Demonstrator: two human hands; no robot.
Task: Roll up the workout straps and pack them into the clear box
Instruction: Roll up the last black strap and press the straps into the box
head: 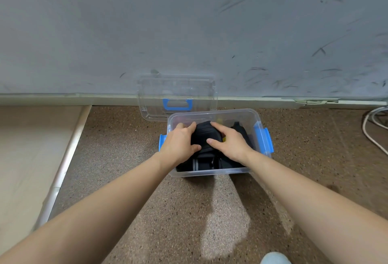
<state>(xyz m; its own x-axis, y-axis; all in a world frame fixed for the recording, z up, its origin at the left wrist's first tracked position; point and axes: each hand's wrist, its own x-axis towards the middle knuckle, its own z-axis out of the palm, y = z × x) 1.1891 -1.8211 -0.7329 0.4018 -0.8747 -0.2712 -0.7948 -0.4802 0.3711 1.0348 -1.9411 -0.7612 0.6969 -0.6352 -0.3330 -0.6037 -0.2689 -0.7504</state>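
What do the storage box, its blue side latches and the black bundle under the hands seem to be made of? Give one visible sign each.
Storage box: clear glossy plastic; contents show through its walls.
Side latches: opaque blue plastic, smooth.
Black bundle: matt fabric, probably padded webbing; it looks soft where the left hand and right hand hold it.

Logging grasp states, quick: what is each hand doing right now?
Left hand: grips the black strap bundle in the clear box.
Right hand: grips the same bundle's other side.
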